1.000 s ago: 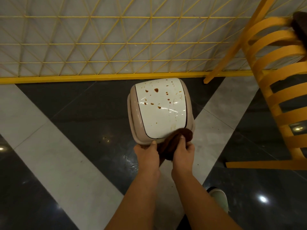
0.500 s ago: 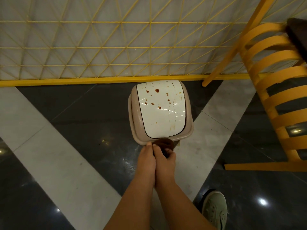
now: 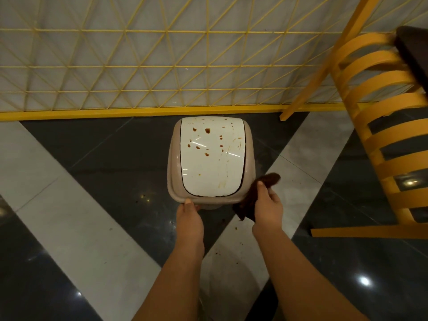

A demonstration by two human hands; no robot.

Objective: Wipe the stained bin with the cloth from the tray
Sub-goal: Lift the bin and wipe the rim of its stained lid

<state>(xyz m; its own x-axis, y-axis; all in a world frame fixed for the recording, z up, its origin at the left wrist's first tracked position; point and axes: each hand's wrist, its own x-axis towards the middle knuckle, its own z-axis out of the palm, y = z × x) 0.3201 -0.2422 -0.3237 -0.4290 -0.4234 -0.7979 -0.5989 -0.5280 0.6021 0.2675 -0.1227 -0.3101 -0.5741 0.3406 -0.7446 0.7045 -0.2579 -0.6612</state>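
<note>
One bin (image 3: 210, 158) stands on the floor (image 3: 97, 163), close to the yellow lattice fence (image 3: 139, 66). It has a beige body and a white lid (image 3: 212, 163). The lid carries roughly ten brown spots, most of them in its far half, plus some thin brownish streaks down its right side; the smallest marks are hard to count from here. One dark brown cloth (image 3: 252, 195) hangs just beside the bin's near right corner, and whether it touches the rim is not clear. The right hand (image 3: 267, 205) has its grip closed around the cloth, thumb on top, with folds sticking out above and below the fingers. The left hand (image 3: 188, 215) rests on the near rim of the bin, thumb over the edge, fingers hidden beneath. A few brown specks dot the floor near the two forearms. One yellow slatted chair (image 3: 379, 140) stands to the right.
</note>
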